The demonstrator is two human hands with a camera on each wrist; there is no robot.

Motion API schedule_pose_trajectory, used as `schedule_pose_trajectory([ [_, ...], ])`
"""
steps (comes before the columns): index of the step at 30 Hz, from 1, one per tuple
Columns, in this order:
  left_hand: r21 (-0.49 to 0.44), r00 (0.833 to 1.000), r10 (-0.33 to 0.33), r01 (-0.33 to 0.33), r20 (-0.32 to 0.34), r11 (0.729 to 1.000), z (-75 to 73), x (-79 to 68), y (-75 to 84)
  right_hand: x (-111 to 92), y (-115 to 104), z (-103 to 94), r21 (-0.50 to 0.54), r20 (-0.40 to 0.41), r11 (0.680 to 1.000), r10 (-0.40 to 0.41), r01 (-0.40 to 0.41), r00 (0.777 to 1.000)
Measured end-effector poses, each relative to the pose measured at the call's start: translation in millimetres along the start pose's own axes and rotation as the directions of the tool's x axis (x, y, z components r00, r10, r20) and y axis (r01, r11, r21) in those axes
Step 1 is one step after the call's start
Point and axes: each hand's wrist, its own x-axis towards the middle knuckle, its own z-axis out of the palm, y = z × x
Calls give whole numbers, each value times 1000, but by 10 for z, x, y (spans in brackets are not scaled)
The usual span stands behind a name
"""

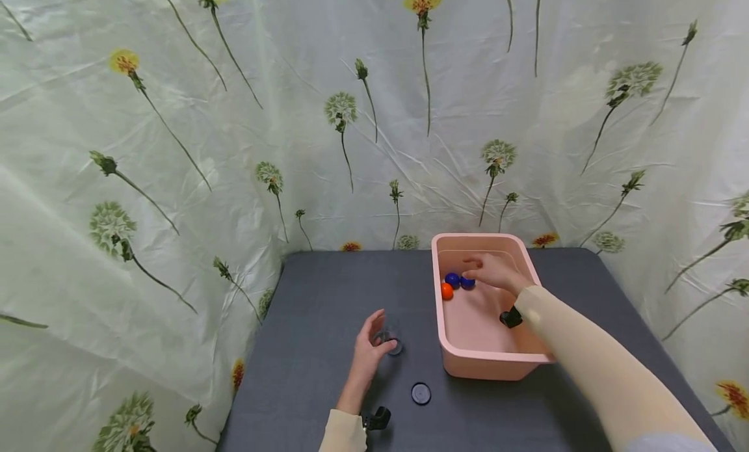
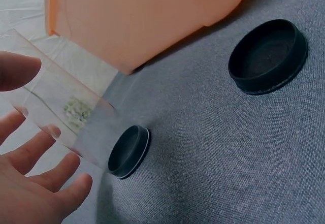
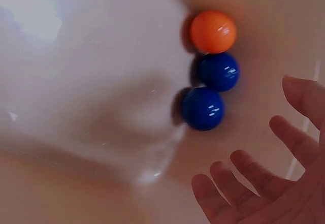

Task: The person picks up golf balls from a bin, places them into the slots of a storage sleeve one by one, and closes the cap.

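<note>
Firstly, at the left side, a flowered cloth (image 1: 175,179) hangs behind the grey surface (image 1: 304,322). Next comes your left hand (image 1: 367,351), with thumb and fingers curved around a clear tube (image 2: 78,107). At the lower end of this tube is a black cap (image 2: 129,153); I cannot tell if the tube sits inside it. A little to the right, and nearer to you, a second black cap (image 1: 420,393) lies on the surface, hollow side up. Further right you have a pink bin (image 1: 488,367). In it, near the far left corner, one orange ball (image 1: 447,291) and two blue balls (image 1: 452,280) lie close in a row. Your right hand (image 1: 494,271) is inside the bin, just beside the blue balls, with its fingers apart and loosely bent.
</note>
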Motion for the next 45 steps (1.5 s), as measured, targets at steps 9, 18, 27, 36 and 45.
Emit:
schedule_pose_trajectory([
  [9, 60, 999, 38, -40, 38, 997, 36, 0, 20, 91, 186, 57, 0, 64, 1000, 27, -27, 998],
  [18, 73, 998, 55, -57, 38, 996, 37, 41, -174, 210, 333, 169, -95, 65, 992, 91, -85, 994],
  [27, 100, 997, 63, -68, 52, 993, -49, 77, -455, 206, 281, 214, -45, 46, 996, 78, -76, 996],
  [36, 115, 992, 72, -84, 105, 990, -93, 146, -492, 230, 282, 278, -64, 122, 995, 86, -79, 989],
  [45, 121, 992, 69, -83, 110, 989, -73, 129, -471, 309, 250, 283, -268, 120, 962, 82, -47, 989],
])
